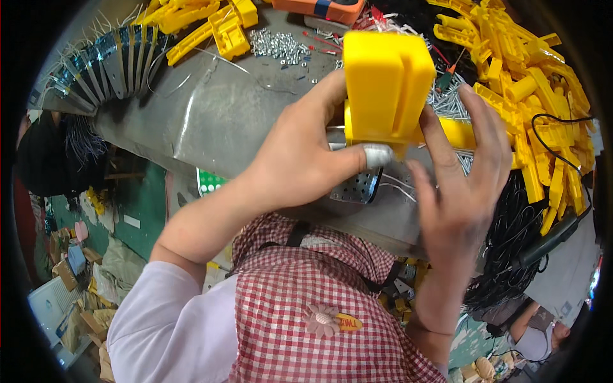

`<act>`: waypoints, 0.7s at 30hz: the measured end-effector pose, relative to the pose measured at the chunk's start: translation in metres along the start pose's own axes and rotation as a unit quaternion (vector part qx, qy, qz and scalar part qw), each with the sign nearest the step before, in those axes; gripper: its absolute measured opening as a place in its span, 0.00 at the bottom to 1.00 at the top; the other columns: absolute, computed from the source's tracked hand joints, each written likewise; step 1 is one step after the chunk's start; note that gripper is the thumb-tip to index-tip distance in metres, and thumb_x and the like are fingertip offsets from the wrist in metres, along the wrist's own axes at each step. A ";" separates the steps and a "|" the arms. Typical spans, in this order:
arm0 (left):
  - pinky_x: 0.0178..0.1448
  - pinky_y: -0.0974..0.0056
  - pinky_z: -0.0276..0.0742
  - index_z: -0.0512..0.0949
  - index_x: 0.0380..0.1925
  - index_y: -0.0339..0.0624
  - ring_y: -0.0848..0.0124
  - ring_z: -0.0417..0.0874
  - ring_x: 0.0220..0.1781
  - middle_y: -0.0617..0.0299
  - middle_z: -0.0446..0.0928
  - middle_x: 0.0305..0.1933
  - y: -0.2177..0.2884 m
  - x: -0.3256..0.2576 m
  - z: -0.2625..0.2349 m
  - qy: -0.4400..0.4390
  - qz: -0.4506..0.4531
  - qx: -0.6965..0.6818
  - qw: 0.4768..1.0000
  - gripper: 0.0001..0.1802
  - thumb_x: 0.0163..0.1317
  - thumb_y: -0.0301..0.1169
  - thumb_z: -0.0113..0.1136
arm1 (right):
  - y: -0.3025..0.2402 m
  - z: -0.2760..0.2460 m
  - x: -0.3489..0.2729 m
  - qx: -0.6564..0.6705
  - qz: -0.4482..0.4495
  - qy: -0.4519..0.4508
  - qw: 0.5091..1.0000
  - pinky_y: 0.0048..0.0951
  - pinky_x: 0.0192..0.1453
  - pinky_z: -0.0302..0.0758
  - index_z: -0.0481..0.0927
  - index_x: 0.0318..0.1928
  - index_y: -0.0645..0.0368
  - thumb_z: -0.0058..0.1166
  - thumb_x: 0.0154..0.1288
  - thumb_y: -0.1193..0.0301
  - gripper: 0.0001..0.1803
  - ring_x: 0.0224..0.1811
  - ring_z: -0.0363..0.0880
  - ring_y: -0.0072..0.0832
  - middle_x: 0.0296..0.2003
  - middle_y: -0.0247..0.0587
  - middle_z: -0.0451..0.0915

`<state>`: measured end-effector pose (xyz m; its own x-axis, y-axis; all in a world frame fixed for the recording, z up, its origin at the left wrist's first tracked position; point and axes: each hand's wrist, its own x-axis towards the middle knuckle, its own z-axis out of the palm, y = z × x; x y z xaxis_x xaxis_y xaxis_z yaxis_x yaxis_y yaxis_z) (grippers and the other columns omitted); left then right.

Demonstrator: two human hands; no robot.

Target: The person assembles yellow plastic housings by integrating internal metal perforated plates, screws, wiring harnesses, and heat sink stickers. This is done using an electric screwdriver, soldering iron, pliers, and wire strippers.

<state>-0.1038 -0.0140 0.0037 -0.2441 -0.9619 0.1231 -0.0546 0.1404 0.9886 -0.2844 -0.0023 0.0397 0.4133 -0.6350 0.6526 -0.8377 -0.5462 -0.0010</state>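
My left hand [300, 150] grips a yellow plastic housing [386, 86], thumb across its near side and fingers behind its left edge. A white wrap covers that thumb's tip. Under the housing shows a perforated metal plate [357, 190], with thin pale wires beside it; whether it is joined to the housing I cannot tell. My right hand [456, 185], slightly blurred, is at the housing's right side with its fingers spread apart. Its index fingertip is close to the lower right corner; contact there is unclear.
Yellow plastic parts [555, 115] pile up at the right, by long metal screws [447, 99] and black cables [511, 236]. Nuts [278, 48] lie on the metal table [217, 115]. Flat parts with wires [115, 64] stand in a row at far left. An orange box [325, 7] sits behind.
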 end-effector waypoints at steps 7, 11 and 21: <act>0.68 0.47 0.54 0.62 0.55 0.30 0.45 0.59 0.65 0.39 0.59 0.60 -0.035 -0.009 0.007 -0.165 0.182 0.290 0.925 0.47 0.31 0.34 0.72 | 0.018 -0.046 -0.008 0.019 0.022 -0.233 0.972 0.36 0.51 0.71 0.78 0.47 0.56 0.60 0.37 0.82 0.29 0.46 0.74 0.40 0.43 0.41 0.76; 0.62 0.50 0.60 0.70 0.46 0.35 0.55 0.69 0.57 0.50 0.70 0.51 -0.047 -0.013 0.014 -0.172 0.154 0.332 0.915 0.35 0.36 0.38 0.70 | 0.025 -0.033 -0.030 0.063 0.028 -0.290 0.955 0.36 0.52 0.68 0.79 0.47 0.53 0.54 0.44 0.76 0.24 0.46 0.73 0.38 0.41 0.40 0.75; 0.61 0.52 0.61 0.68 0.52 0.38 0.52 0.68 0.58 0.50 0.69 0.53 -0.046 -0.008 0.014 -0.186 0.128 0.320 0.920 0.40 0.33 0.34 0.70 | 0.043 -0.025 -0.055 0.060 0.026 -0.313 0.948 0.40 0.52 0.67 0.76 0.50 0.56 0.52 0.48 0.77 0.24 0.46 0.73 0.39 0.42 0.41 0.75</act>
<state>-0.1131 -0.0092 -0.0441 -0.6359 -0.7483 0.1890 -0.4789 0.5745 0.6637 -0.3519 0.0229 0.0221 0.5349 -0.8419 0.0720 -0.8317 -0.5396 -0.1308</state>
